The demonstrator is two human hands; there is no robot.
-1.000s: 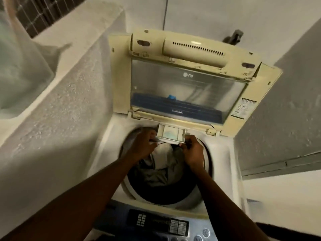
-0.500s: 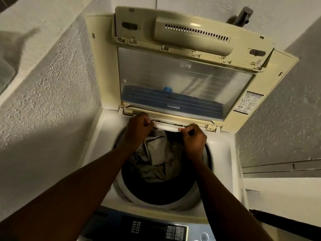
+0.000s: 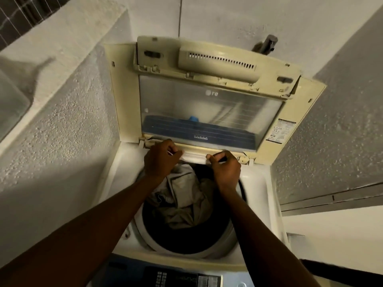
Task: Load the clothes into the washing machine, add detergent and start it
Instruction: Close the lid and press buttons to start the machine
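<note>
A top-loading washing machine (image 3: 257,195) stands with its yellowed lid (image 3: 124,96) raised against the back wall. Grey and beige clothes (image 3: 186,201) lie in the dark drum (image 3: 186,241). At the drum's rear edge a white detergent drawer (image 3: 194,157) shows only its front strip, nearly flush with the machine. My left hand (image 3: 161,160) is closed on the drawer's left end. My right hand (image 3: 226,168) is closed on its right end. The detergent inside is hidden.
The control panel (image 3: 186,278) with buttons runs along the machine's near edge. A rough plastered wall (image 3: 62,131) hems the machine on the left, another wall (image 3: 331,131) on the right. A tap (image 3: 267,43) sticks out above the lid.
The detergent drawer, pulled out and showing blue detergent a second ago, has been pushed back in by both hands. The hands moved towards the lid hinge with it.
</note>
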